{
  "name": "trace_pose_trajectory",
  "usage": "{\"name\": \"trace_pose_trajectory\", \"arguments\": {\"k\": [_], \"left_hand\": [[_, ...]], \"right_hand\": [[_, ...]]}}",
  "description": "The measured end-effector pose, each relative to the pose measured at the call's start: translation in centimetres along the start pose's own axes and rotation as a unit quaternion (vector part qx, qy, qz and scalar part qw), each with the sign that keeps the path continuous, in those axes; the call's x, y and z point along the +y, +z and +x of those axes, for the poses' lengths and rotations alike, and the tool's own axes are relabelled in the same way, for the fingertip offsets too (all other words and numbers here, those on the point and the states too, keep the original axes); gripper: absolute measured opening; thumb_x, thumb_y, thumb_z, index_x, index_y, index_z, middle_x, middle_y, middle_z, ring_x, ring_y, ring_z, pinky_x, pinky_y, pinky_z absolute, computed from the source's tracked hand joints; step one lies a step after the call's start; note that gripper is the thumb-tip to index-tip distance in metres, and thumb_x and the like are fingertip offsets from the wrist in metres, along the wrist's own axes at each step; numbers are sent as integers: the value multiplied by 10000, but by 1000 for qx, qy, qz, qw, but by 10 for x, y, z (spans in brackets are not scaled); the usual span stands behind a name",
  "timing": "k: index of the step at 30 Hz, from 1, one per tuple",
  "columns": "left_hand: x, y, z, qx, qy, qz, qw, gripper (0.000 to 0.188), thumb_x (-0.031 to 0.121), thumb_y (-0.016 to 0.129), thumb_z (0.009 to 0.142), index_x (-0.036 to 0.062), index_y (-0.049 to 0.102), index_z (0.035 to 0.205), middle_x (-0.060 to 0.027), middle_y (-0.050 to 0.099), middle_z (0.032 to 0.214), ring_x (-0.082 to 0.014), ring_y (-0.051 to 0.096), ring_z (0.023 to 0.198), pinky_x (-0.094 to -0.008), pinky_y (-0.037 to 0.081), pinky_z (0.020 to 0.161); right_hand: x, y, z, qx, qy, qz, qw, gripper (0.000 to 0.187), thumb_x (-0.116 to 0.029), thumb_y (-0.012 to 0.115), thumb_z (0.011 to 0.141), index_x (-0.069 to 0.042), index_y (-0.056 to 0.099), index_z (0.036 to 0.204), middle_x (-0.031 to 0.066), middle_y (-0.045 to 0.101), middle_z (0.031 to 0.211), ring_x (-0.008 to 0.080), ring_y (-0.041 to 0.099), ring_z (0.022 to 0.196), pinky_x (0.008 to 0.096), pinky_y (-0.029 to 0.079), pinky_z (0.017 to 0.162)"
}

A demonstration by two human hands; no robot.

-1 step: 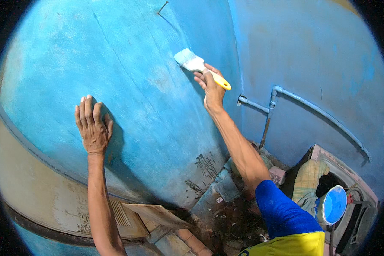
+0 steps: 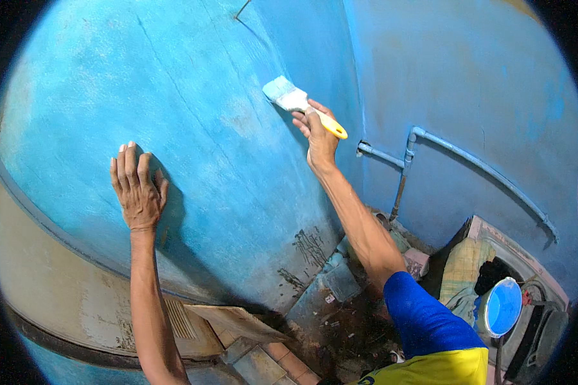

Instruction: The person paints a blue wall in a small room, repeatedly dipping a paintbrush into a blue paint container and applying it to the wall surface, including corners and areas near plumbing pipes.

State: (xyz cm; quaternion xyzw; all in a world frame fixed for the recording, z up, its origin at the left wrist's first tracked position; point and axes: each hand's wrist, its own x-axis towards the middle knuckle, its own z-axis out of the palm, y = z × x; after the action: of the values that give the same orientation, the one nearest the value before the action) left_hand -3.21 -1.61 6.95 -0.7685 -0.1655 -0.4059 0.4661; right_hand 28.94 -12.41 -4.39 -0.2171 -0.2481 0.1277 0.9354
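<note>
My right hand [image 2: 319, 135] grips a wide paintbrush [image 2: 291, 98] with a white ferrule and a yellow handle end. Pale blue paint coats its bristles, which rest against the blue wall [image 2: 192, 122] near the corner. Lower and to the left, my left hand [image 2: 138, 189] lies on the same wall with its fingers stretched upward and nothing held. Thin cracks run down the wall between the two hands, and patches of its paint look lighter or worn.
A bucket of blue paint [image 2: 502, 308] stands at the lower right beside a checked cloth [image 2: 462, 269]. Pipes [image 2: 475, 162] cross the right wall. A nail [image 2: 242, 9] sticks out up top. A beige panel [image 2: 64, 256] is at lower left; debris covers the floor [image 2: 340, 327].
The view has shifted very slightly. Both hands and the paintbrush keep practically the same places on the wall.
</note>
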Motion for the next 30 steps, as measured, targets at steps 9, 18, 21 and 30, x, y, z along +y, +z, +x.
{"name": "trace_pose_trajectory", "arguments": {"k": [9,18,21,30], "left_hand": [[4,2,1,2,-2,5,1000,488,198,594,831,152,410,1280,-90,376,1406,-266,315,1351,-456,225,1167],[5,1,2,5,-10,11,1000,495,215,598,831,160,408,1285,-75,374,1408,-255,306,1356,-435,217,1179],[2,1,-1,-3,6,1,1000,563,190,639,794,111,405,1300,-119,347,1444,-312,287,1369,-476,206,1164],[-2,3,-2,8,10,13,1000,500,208,597,836,104,418,1291,-128,360,1436,-315,300,1363,-479,223,1149]], "right_hand": [[33,-113,-70,80,87,-105,987,337,-163,582,924,29,513,1193,152,623,1047,210,651,882,304,549,754],[-15,4,34,-18,-77,-212,974,259,-246,631,858,6,657,912,66,651,737,143,630,643,271,499,574],[-39,35,44,-52,-78,-86,992,263,-174,605,879,37,612,1037,129,668,873,202,674,747,298,558,666],[67,-137,-78,40,117,-61,990,367,-154,496,952,-2,458,1284,163,574,1172,246,627,1007,375,535,863]]}}
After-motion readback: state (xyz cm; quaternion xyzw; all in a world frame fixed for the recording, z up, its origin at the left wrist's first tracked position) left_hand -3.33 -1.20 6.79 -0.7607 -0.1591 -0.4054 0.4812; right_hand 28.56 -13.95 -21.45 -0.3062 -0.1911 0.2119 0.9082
